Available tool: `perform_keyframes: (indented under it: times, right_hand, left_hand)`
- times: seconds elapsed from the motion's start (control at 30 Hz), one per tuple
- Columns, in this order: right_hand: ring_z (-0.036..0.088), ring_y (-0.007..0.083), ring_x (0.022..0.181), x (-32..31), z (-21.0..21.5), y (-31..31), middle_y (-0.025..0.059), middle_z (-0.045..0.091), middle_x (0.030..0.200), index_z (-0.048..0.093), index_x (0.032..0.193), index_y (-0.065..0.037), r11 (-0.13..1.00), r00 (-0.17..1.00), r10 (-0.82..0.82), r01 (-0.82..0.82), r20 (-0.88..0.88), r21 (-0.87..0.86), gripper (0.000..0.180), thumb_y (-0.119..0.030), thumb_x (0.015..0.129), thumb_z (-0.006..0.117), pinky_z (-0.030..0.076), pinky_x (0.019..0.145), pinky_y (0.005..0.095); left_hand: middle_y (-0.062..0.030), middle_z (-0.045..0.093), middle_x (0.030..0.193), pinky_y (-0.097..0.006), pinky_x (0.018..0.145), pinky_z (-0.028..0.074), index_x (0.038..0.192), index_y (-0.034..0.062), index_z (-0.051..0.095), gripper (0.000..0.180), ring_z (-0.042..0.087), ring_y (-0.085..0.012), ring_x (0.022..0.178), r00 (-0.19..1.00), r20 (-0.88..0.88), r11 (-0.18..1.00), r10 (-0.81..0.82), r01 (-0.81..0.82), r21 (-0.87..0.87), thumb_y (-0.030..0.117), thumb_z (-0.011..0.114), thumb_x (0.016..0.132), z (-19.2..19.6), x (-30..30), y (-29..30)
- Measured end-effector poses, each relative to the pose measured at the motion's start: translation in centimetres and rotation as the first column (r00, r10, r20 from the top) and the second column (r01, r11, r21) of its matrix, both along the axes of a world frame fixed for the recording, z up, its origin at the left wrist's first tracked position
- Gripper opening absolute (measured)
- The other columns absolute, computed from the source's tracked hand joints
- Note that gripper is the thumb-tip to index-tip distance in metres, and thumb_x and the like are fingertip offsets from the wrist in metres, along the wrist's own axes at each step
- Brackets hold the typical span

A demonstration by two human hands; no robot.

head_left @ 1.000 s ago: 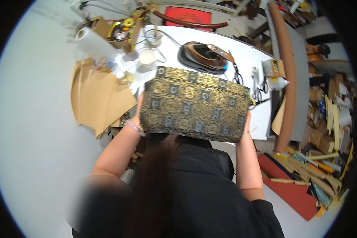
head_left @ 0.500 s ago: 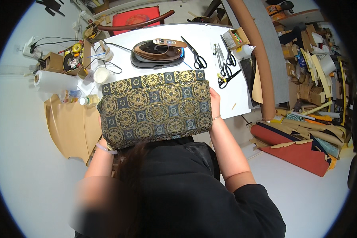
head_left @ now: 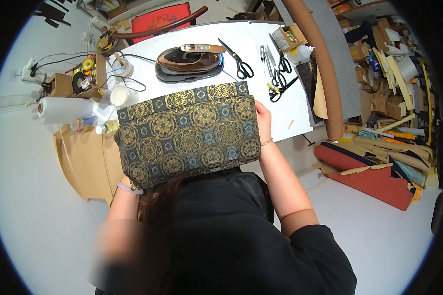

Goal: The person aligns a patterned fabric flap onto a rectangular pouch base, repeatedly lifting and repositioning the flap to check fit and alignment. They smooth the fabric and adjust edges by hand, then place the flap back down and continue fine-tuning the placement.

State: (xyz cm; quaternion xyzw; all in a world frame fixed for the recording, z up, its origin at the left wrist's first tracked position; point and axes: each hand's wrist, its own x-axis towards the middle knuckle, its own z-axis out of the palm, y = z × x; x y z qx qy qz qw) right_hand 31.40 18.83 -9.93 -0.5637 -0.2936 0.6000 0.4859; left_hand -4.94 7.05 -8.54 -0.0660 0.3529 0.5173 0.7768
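A wide, box-shaped piece of dark brocade (head_left: 192, 132) with gold round medallions is held up in front of my body, over the near edge of the table. A folded band of the same cloth runs along its far edge. My right hand (head_left: 264, 118) grips its right end, with most fingers hidden behind the cloth. At the left end my left hand (head_left: 125, 180) holds it too; little more than the wrist, with a pale bracelet, shows. Beyond the brocade, an iron (head_left: 189, 60) rests on its dark base.
Black scissors (head_left: 238, 61) and more cutting tools (head_left: 276, 78) lie on the white table (head_left: 290, 125). A box of small colourful items (head_left: 289, 38) and a white bottle (head_left: 300, 54) stand at the far right. Jars, a roll (head_left: 64, 109) and tan sheets (head_left: 83, 164) are at left.
The brocade piece has turned slightly, its right end now higher than its left. The table and its things have shifted a little left and up in view. Both hands keep their hold.
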Motion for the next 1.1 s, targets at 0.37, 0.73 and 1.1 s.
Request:
perform_keyframes:
  times: [0.37,0.73,1.1]
  right_hand:
    - [0.07,0.0119,0.088,0.7,-1.7,0.0,0.0058,0.075,0.106,0.07,0.123,0.004,0.999,0.998,0.047,-0.047,-0.046,0.02,0.023,-0.002,0.101,0.064,0.059,0.077,0.0264]
    - [0.074,0.0196,0.091,1.2,-3.1,0.9,0.0097,0.073,0.109,0.064,0.125,0.0,0.994,0.968,0.086,-0.099,-0.238,-0.044,0.024,-0.011,0.109,0.049,0.065,0.076,0.0346]
    - [0.074,0.0225,0.089,0.7,-0.8,0.7,0.0135,0.073,0.108,0.064,0.122,0.0,0.932,0.909,0.084,-0.216,-0.408,-0.291,0.034,-0.025,0.111,0.044,0.065,0.074,0.0363]
  left_hand:
    - [-0.014,0.065,0.136,-0.046,0.099,0.059,0.143,0.0061,0.056,0.053,0.066,-0.0288,0.12,1.0,0.013,1.0,-0.013,0.012,0.016,0.045,0.04,0.111,0.7,0.3,0.4]
    - [-0.0136,0.064,0.14,-0.046,0.1,0.058,0.145,0.0069,0.055,0.051,0.065,-0.0289,0.122,0.999,0.043,0.997,-0.028,0.025,0.077,0.043,0.04,0.112,1.8,0.8,1.1]
    - [-0.0133,0.062,0.143,-0.046,0.101,0.058,0.148,0.0077,0.053,0.05,0.063,-0.029,0.125,0.996,0.09,0.994,-0.013,0.003,0.113,0.041,0.041,0.113,1.8,1.0,1.3]
